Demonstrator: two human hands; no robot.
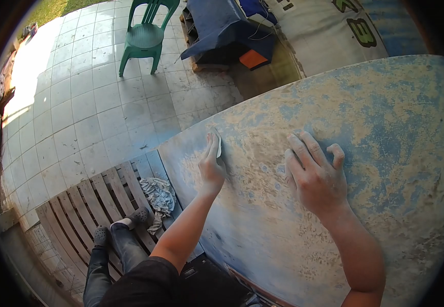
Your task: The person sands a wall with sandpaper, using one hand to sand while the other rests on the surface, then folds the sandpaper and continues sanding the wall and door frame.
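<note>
— What does the left hand [211,166] have?

— A small white pad [219,145]. The fingers are clamped on it, pressing it against the blue panel [385,153] (worn, with tan patches all over).

— And the right hand [318,179]?

— Flat on the same panel, well to the right of the pad. Its fingers [303,149] lie slightly apart and hold nothing; the outermost one is curled.

— What lies below the left fingers?

— A wooden pallet [89,204] with a crumpled rag [159,197] on it, and the person's dark shoes [130,222] just beside the rag.

— Beyond them?

— Tiled floor [94,117], and far above the fingers a green plastic chair [148,36].
</note>
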